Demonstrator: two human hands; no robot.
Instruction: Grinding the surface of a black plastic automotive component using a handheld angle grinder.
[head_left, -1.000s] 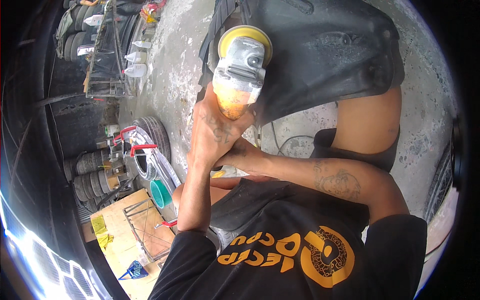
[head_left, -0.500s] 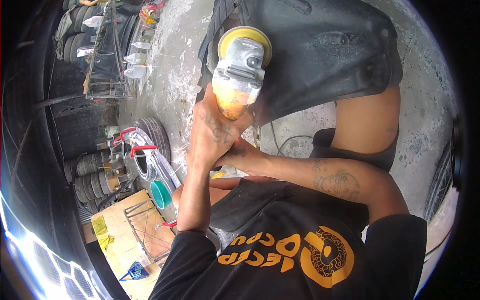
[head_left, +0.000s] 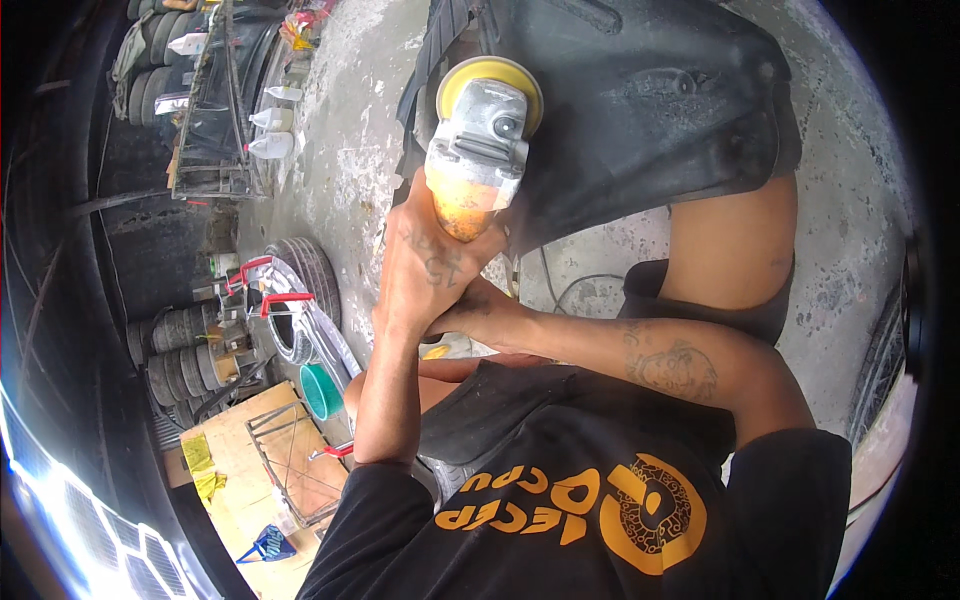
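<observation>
An angle grinder (head_left: 484,135) with a grey head and an orange body points away from me, its round yellow disc (head_left: 532,95) at the far end. My left hand (head_left: 428,258) is wrapped around the orange body just behind the head. Crossing in from the right, my right hand (head_left: 488,312) is closed on the rear part of the tool, its fingers mostly hidden behind the left hand. Beneath the grinder head lies a large black moulded panel (head_left: 640,120), scuffed grey in places, its right part over my bare leg. Whether the disc touches the panel I cannot tell.
A dark cable (head_left: 590,275) loops over the worn concrete floor (head_left: 350,120). To the left are a tyre (head_left: 315,275), red-handled clamps (head_left: 285,300) on a silvery strip, a green basin (head_left: 320,390) and a wooden board (head_left: 235,430). White bottles (head_left: 270,146) stand farther off near stacked tyres.
The black panel and my leg have shifted very slightly left in the view. Both hands keep the same grip on the angle grinder.
</observation>
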